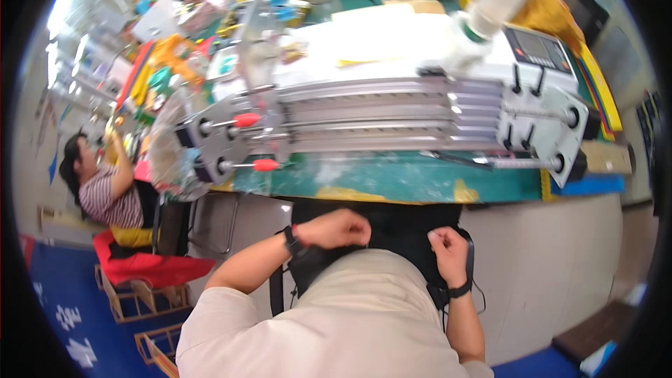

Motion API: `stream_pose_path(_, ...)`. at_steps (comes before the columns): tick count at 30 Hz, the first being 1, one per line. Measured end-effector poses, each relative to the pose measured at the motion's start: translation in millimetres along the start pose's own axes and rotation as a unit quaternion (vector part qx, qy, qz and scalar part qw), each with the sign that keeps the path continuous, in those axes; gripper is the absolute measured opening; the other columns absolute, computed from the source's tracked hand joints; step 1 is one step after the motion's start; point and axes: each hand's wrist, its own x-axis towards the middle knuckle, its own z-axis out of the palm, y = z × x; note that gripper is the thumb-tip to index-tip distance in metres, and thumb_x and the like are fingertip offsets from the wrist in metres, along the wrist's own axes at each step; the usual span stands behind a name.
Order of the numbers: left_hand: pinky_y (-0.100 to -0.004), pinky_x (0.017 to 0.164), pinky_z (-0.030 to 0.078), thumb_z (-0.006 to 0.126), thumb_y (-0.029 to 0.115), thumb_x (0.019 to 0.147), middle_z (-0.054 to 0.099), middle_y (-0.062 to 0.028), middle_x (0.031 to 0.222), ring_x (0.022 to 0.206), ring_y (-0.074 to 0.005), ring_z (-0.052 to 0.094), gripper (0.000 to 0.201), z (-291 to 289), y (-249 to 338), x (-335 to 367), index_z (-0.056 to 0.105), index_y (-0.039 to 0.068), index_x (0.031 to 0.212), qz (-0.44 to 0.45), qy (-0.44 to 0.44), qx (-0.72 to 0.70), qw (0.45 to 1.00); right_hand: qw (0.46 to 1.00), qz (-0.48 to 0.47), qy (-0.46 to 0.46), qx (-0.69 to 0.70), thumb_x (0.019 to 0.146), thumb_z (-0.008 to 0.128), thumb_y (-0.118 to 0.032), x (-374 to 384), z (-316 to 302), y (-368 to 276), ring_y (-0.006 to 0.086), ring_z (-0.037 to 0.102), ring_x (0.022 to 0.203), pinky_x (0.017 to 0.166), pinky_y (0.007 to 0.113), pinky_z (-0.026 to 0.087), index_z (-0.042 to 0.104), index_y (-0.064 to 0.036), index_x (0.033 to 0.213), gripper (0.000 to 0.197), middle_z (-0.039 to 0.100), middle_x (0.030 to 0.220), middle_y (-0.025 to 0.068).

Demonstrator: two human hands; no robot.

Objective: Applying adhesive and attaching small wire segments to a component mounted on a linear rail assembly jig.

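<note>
Two hands of ours sit low in the view, close against our own body and just short of the green workbench edge. Our left hand is curled into a loose fist, knuckles up, fingers tucked onto the black cloth that hangs at our waist; our right hand is likewise closed, thumb and fingers nipping the same cloth at its right side. We cannot tell how firmly either one grips. Both wrists wear a dark band. The black cloth lies between the two hands, below the bench's worn front lip and above our pale shirt. On the bench, a grey metal machine stretches nearly from side to side, its two red-tipped rods jutting left past the bench corner and its white end plate reaching near the right edge. Open room lies to our right, where a plain grey panel drops beneath the bench. To our left the space narrows: another person in a striped top sits there, near wooden frames on a blue floor.
</note>
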Motion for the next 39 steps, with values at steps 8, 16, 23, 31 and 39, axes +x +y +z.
stream_pose_path(8,-0.0301,0.068,0.054,0.079,0.005,0.091,0.073,-0.0034,0.084,0.076,-0.0124,0.068,0.005,-76,119,-289,0.076,0.003,0.089,0.129,0.487,0.069,0.861,0.996,-0.052,-0.063,-0.047,0.100,0.075,-0.009,-2,11,-51,0.0019,0.050,0.066,0.060,0.022,0.041,0.070,-0.0002,0.093,0.013,0.059,0.072,-0.0061)
stream_pose_path(16,-0.0349,0.081,0.058,0.083,0.011,0.085,0.079,-0.0134,0.100,0.089,-0.0237,0.075,0.039,-240,4,-342,0.075,-0.002,0.121,-0.126,0.610,0.211,0.753,0.983,-0.126,-0.071,-0.115,0.093,0.076,-0.004,-13,14,-144,0.0070,0.057,0.069,0.065,0.026,0.046,0.071,0.0023,0.090,0.009,0.065,0.074,0.0003)
stream_pose_path(23,-0.0421,0.108,0.053,0.083,0.021,0.082,0.069,-0.0193,0.142,0.131,-0.0368,0.066,0.061,-262,-18,-325,0.069,0.007,0.140,-0.093,0.587,0.402,0.696,0.970,-0.194,-0.022,-0.146,0.097,0.071,-0.006,-22,-20,-223,0.0101,0.057,0.075,0.070,0.024,0.045,0.065,-0.0004,0.095,0.008,0.063,0.089,0.0041)
stream_pose_path(31,-0.0336,0.084,0.056,0.079,0.016,0.094,0.076,-0.0106,0.094,0.093,-0.0219,0.074,0.018,-252,29,-298,0.078,0.002,0.105,-0.080,0.704,0.269,0.653,0.872,-0.406,0.153,-0.228,0.101,0.067,-0.003,27,-33,-325,0.0141,0.061,0.104,0.097,0.030,0.047,0.068,0.0003,0.124,0.024,0.067,0.116,0.0082)
stream_pose_path(39,-0.0302,0.071,0.052,0.077,0.019,0.099,0.072,-0.0001,0.083,0.080,-0.0124,0.067,0.018,-231,35,-277,0.076,0.001,0.100,0.016,0.582,0.050,0.812,0.870,-0.362,0.225,-0.247,0.108,0.068,-0.017,133,-7,-382,0.0105,0.050,0.100,0.095,0.023,0.042,0.053,-0.0043,0.157,0.052,0.048,0.103,0.0010)
